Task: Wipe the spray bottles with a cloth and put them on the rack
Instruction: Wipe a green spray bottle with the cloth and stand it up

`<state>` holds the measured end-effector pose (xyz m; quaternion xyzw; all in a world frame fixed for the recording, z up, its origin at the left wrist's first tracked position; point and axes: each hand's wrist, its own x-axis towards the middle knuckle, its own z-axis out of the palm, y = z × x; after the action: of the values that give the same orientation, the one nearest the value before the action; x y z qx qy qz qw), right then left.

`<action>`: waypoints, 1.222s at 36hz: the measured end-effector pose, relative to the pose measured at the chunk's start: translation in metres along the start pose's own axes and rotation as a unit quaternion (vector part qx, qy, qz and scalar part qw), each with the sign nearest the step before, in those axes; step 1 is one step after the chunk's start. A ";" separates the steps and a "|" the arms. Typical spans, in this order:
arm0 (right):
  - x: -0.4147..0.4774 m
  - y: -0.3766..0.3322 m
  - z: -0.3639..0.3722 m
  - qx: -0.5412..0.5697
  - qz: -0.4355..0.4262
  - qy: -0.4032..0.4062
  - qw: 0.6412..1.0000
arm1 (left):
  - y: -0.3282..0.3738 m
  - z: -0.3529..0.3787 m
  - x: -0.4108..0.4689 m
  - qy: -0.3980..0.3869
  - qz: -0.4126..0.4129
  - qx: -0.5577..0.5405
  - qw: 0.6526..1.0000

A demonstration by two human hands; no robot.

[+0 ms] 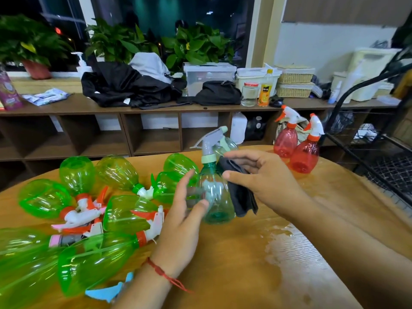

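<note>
Status: teal spray bottle (217, 197) stands upright mid-bench (223, 275), between the person's hands. Right grip (265, 177) pinches a dark cloth (242, 199) between thumb and fingers and presses it on the bottle's right shoulder. Rest of the cloth hangs down the side. Left grip (178, 221) sits at the bottle's left side, fingers spread, thumb low near the base. It's motion-blurred, so I can't tell if it's clamped or just touching.

Looks like the wipe step on this bottle, not racking yet. Two red spray bottles (304, 157) stand upright near the far right edge, by the black wire rack (392, 172). Pile of green spray bottles (120, 210) lies on its sides to the left, so most of the job looks undone.

Risks from here:
- Bottle looks empty and light. If the left grip isn't firm, cloth pressure from the right likely tips it into the green pile.
- Patch (287, 239) on the bench just right of the bottle looks wet. Set the bottle there and the base picks up water, or slides.
- Green pile is loose and round. A knock could roll one off the near left edge.
- Carry to the rack passes the red pair. A wide swing could topple them.
</note>
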<state>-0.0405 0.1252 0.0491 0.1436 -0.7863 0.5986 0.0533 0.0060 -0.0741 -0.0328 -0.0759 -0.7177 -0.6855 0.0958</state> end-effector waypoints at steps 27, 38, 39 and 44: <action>0.035 -0.021 0.024 -0.383 -0.320 0.047 0.865 | 0.005 0.006 -0.006 -0.020 0.010 0.020 1.000; 0.047 -0.017 0.013 -0.400 -0.335 0.048 0.852 | 0.003 0.002 -0.003 -0.007 0.014 -0.016 1.000; 0.047 -0.016 0.012 -0.401 -0.327 0.068 0.853 | 0.003 0.003 -0.004 -0.009 0.014 -0.013 1.000; 0.030 -0.006 0.034 -0.454 -0.408 -0.056 0.790 | 0.001 0.002 -0.002 0.004 0.005 -0.007 1.000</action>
<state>-0.0643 0.0862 0.0530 0.4434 -0.8376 0.0861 0.3072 0.0080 -0.0719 -0.0327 -0.0772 -0.7118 -0.6907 0.1015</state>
